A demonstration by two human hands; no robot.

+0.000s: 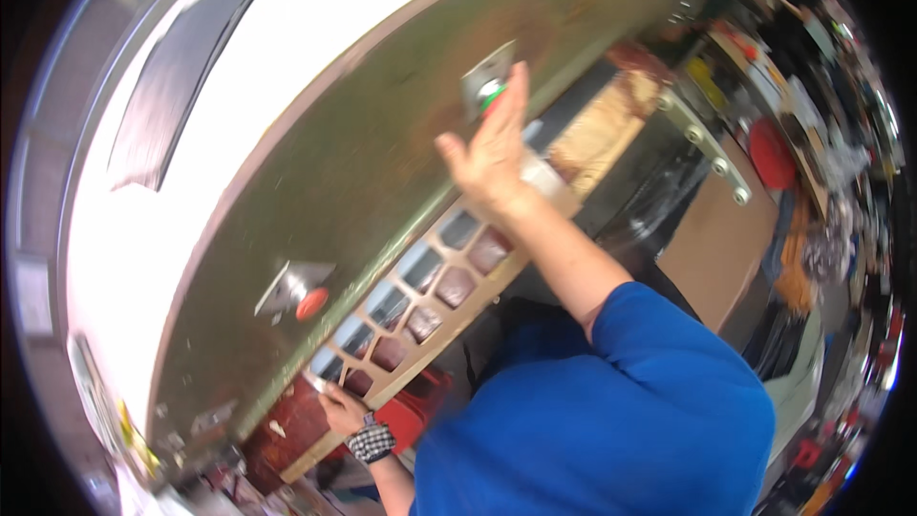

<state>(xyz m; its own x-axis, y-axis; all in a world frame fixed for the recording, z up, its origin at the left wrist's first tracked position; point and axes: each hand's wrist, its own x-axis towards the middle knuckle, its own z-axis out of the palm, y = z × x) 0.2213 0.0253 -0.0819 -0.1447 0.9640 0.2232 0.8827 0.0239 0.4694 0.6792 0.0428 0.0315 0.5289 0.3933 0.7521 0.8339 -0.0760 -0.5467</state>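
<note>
A long tan strip with rows of cut-out openings (435, 282) lies slantwise along the lower edge of a big green machine panel (382, 172). My left hand (344, 411), with a checked band at the wrist, is closed at the strip's near left end. My right hand (492, 153) is stretched out over the panel, fingers straight and thumb apart, holding nothing. Its fingers lie beside or over a green and red push button (492, 98) on a metal plate; whether they touch it I cannot tell. A red push button (311, 304) sits on a second bracket farther left.
Beyond my right forearm lies a worn wooden board (602, 134). Black sheeting (650, 201) and brown cardboard (726, 239) are to the right, near a bar with several round holes (707, 148). Under the strip shows a red stool-like thing (406, 416). Cluttered shelves fill the far right.
</note>
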